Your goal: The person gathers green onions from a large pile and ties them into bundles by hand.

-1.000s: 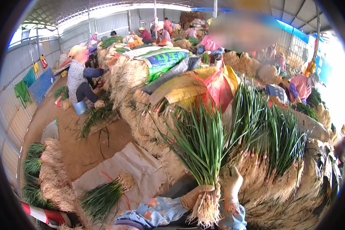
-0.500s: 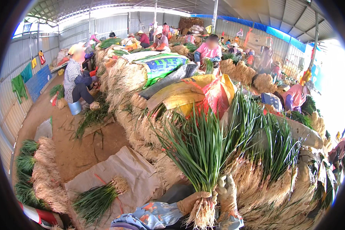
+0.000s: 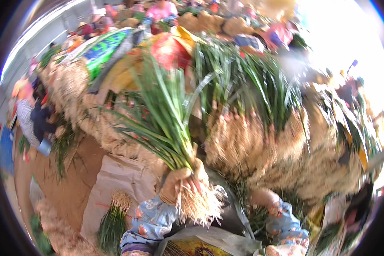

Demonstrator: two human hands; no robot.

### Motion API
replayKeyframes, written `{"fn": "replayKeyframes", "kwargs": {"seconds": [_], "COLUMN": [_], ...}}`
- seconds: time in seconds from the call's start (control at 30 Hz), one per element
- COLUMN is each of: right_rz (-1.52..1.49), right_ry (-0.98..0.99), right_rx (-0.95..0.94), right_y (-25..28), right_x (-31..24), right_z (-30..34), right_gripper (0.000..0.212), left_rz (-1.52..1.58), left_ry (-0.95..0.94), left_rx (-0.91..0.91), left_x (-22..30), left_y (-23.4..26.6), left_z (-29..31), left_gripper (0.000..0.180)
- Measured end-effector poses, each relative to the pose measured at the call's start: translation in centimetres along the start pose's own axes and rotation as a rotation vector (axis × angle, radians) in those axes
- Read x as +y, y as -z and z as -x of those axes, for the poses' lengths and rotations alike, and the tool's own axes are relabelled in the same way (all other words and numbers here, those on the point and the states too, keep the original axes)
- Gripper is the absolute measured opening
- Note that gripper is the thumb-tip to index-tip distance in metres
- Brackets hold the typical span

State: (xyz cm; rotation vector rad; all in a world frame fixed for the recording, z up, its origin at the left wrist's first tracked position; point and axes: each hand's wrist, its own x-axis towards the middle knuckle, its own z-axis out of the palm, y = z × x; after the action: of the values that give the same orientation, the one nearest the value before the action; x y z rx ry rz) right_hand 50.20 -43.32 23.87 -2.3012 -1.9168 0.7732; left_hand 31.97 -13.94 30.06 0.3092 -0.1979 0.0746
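Note:
A bunch of green onions (image 3: pixel 168 123) stands upright in front of me, long leaves up and pale stringy roots hanging down. My left hand (image 3: pixel 171 187), in a tan glove, is closed around it just above the roots. My right hand (image 3: pixel 263 198) is low at the right, over loose green leaves (image 3: pixel 257 219) beside my lap; it is smeared and its fingers are hidden. On a pale sheet (image 3: pixel 115 177) at my left lies another bunch of green onions (image 3: pixel 112 217), tied in red.
A long heap of root-side-out bunches (image 3: pixel 281 170) runs along my front and right, with upright green onions (image 3: pixel 247 85) leaning on it. Red and yellow sacks (image 3: pixel 170 49) cover its far part. A person (image 3: pixel 27 113) sits at far left; several others work behind the heap.
My right hand has left the bunch and moved right and down. My left hand still holds the bunch, now further left and higher in view. The whole view has shifted and tilted.

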Motion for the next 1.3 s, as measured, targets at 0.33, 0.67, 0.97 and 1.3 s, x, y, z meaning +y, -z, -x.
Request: {"fn": "replayKeyframes", "kwargs": {"seconds": [0.33,0.67,0.97,1.3], "right_rz": [0.03,-0.249,0.412,-0.004], "right_ry": [-0.833,-0.561,-0.463,-0.721], "right_rx": [0.484,0.926,1.0,0.959], "right_y": [23.8,18.3,20.0,18.7], "right_x": [-4.3,-1.1,5.8,-1.0], "right_z": [-17.0,-10.7,-9.5,-10.8], "right_gripper": [0.033,0.023,0.014,0.022], "left_rz": [-0.067,-0.077,-0.062,-0.159], "left_ry": [-0.069,0.029,-0.064,-0.083], "left_rx": [0.07,0.354,0.284,0.233], "left_x": [-2.6,-2.6,-2.5,-2.6], "left_y": [-5.1,-3.8,-4.7,-5.8], "left_z": [-1.7,-1.0,-2.1,-2.4], "left_gripper": [0.048,0.033,0.032,0.031]}}
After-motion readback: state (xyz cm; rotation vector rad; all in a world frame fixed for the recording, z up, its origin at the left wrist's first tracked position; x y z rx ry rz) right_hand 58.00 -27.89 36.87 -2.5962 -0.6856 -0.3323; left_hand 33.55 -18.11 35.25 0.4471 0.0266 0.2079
